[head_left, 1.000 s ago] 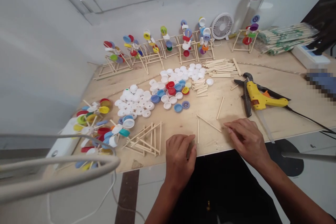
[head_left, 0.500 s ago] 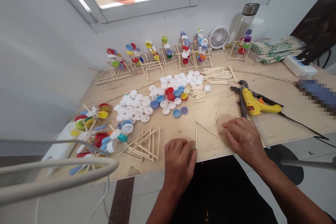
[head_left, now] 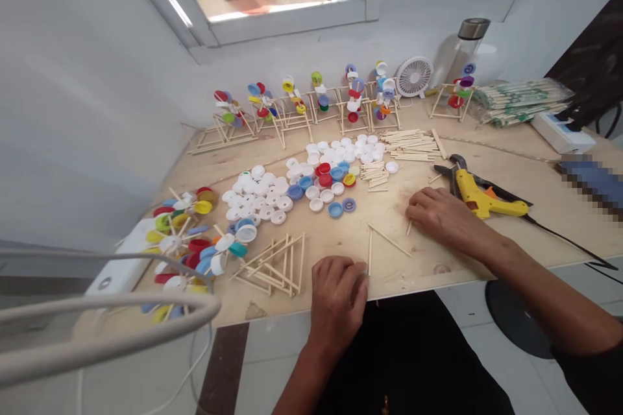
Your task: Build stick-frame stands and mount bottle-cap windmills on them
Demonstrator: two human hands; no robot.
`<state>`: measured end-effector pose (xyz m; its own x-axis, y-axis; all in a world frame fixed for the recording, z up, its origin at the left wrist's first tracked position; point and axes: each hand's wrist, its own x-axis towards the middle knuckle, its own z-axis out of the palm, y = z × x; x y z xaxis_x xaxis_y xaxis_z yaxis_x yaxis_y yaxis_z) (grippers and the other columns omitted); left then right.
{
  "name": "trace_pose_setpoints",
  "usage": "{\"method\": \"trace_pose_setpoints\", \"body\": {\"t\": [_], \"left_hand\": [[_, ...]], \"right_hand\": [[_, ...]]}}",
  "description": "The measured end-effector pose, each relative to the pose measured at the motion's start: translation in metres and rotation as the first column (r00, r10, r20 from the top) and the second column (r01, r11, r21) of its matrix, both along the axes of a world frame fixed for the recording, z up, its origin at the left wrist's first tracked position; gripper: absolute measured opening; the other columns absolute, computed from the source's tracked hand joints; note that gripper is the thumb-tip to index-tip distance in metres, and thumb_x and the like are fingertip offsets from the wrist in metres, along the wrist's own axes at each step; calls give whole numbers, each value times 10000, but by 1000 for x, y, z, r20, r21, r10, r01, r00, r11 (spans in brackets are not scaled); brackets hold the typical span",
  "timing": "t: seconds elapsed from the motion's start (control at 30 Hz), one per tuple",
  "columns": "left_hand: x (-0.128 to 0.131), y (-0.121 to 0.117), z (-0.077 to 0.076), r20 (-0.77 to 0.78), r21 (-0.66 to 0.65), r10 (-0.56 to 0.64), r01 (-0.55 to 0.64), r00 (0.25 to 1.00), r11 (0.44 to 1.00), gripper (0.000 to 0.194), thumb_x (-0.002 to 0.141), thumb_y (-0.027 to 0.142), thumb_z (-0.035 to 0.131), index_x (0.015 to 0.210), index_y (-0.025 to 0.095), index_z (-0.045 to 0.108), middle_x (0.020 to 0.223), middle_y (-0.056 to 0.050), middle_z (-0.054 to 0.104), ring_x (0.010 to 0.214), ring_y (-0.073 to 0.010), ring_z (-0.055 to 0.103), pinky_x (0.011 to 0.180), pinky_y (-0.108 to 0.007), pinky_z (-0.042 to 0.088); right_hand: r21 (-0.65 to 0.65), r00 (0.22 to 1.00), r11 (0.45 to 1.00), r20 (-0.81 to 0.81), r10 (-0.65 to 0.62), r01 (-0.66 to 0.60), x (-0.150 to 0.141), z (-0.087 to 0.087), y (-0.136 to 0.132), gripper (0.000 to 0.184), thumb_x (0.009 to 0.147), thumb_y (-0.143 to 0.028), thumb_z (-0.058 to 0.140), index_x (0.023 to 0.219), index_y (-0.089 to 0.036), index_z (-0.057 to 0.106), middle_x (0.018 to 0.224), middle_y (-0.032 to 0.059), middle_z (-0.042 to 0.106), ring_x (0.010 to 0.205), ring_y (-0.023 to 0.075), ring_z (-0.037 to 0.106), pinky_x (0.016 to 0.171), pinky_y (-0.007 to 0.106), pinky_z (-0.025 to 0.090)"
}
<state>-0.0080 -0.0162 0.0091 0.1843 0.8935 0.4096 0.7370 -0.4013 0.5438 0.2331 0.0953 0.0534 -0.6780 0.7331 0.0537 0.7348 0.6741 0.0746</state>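
Farther up the bench than a moment ago, the right hand has slid away from the front edge, its fingers spread and nearly flat on the plywood bench. The end of one wooden stick pokes out from under them, with no grip showing on it. The left hand sits at the bench's front edge, its fingers loosely curled; whether they hold anything, I cannot tell. Just beside those fingertips lies a second stick, pointing up the bench, and a third stick slants between the two hands, making three loose sticks in all.

Left of the left hand stands one stick frame, with a cluster of bottle-cap pinwheels beyond it. Past the right fingers lie one yellow glue gun and one black-handled tool. Ahead of both hands spreads a mass of bottle caps, mostly white and too many to count. Farther back, seven pinwheel stands line the wall, the last of them beyond one small white fan.
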Motion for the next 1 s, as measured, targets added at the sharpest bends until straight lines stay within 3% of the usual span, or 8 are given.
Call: {"method": "trace_pose_setpoints", "body": {"t": [0.23,0.4,0.53,0.73,1.0], "left_hand": [[0,1,-1,28,5,8,-8,1000,1000,136,830,129,542,912,194,629,848,-48,611,831,-199,533,810,-375,389],[0,2,2,57,-23,16,-15,998,1000,132,832,141,534,907,199,625,840,-39,618,828,-195,543,804,-370,386],[0,2,4,102,-59,11,-5,995,998,140,843,142,518,917,204,620,842,-28,631,834,-187,554,824,-372,378],[-1,1,5,97,-82,-12,20,995,996,151,843,147,507,918,212,621,836,-25,638,826,-186,560,824,-371,380],[0,2,6,96,-78,-9,16,995,997,124,838,143,524,843,210,629,817,-18,636,823,-180,559,831,-373,374]], "right_hand": [[-54,997,996,34,76,-74,4,1,6,134,846,-115,550,730,-179,569,758,34,592,759,182,473,670,293,277],[-19,992,997,-103,79,-81,-6,11,-18,167,890,-128,475,742,-164,543,739,35,575,743,169,455,687,298,284],[-45,971,985,-180,158,-169,-28,16,-41,200,920,-134,428,756,-163,539,733,30,559,740,164,444,711,303,294],[-20,960,967,-125,249,-254,-53,5,-54,204,904,-90,417,748,-171,520,724,32,562,746,176,434,781,334,309],[-21,969,973,-94,228,-230,-54,-2,-52,185,918,-119,426,771,-168,526,741,32,566,755,179,443,804,350,310]]}}
